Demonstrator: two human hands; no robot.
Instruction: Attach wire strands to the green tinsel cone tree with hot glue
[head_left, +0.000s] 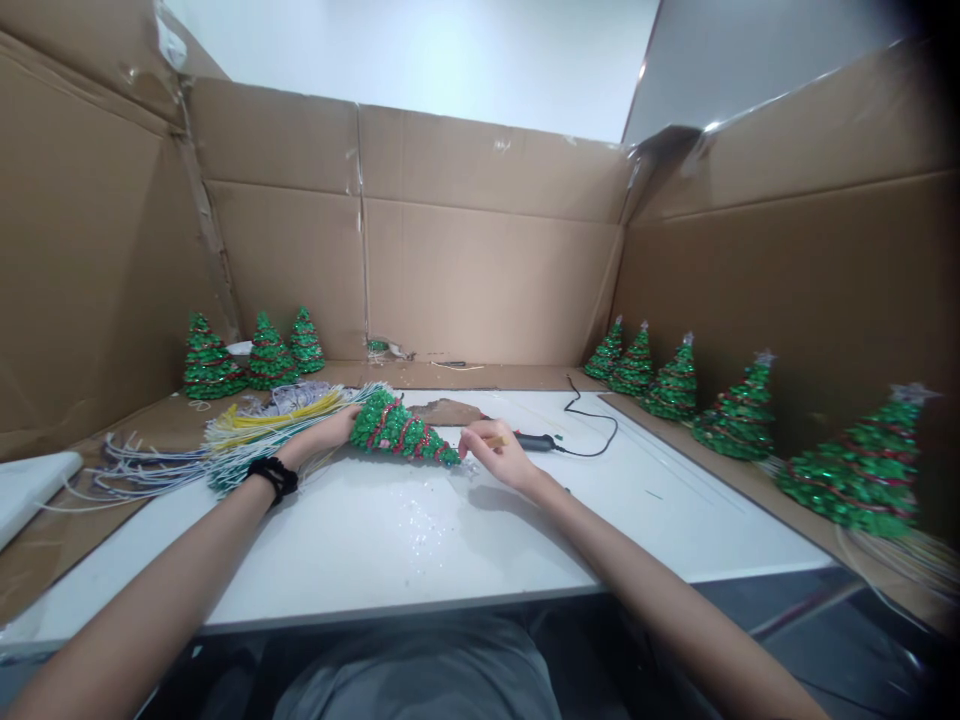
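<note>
My left hand point(341, 428), a black band round its wrist, is closed around the base of a small green Christmas tree point(397, 428) with red garland. The tree lies tilted over the white board, its tip pointing right. At the tip is a clear, glittery star point(471, 467). My right hand point(499, 455) is pinched beside this tip, with a thin yellow-brown stick point(496, 440) showing between its fingers. Whether those fingers also touch the star is hidden. Silvery glitter point(424, 530) lies scattered on the board below the tree.
A black-handled tool point(535, 441) with a cord point(613, 432) lies behind my right hand, near a brown piece point(448, 412). Bundled white, yellow and green strands point(255, 440) lie left. Several finished-looking trees point(735, 415) line the right; three more trees point(270, 352) stand back left. Cardboard walls point(487, 260) surround the table.
</note>
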